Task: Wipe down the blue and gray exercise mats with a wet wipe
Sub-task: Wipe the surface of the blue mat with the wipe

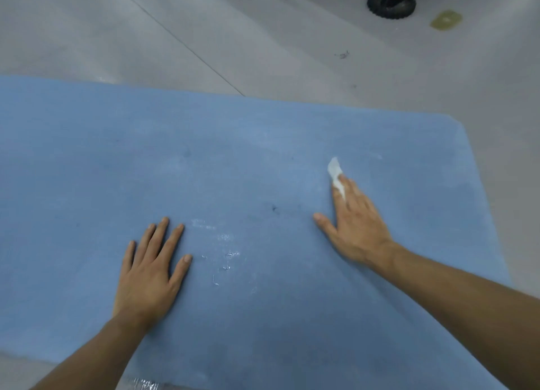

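- Pressing down, the right hand's (354, 224) fingers (356, 191) lie straight and close together on the wipe (335, 171), which pokes out past the fingertips on the far right part of the blue mat (263, 144).
- Left hand (149, 272) rests palm-down on the mat's near side, fingers straight and slightly spread, holding nothing.
- Wiping of the blue mat looks underway. White flecks (223, 242) lie between the 2 hands, so it seems unfinished.
- Gray mat is out of view, likely not yet done.
- Mat's left end is cut off, most of the wipe hides under the fingers, and damp areas are hard to make out.
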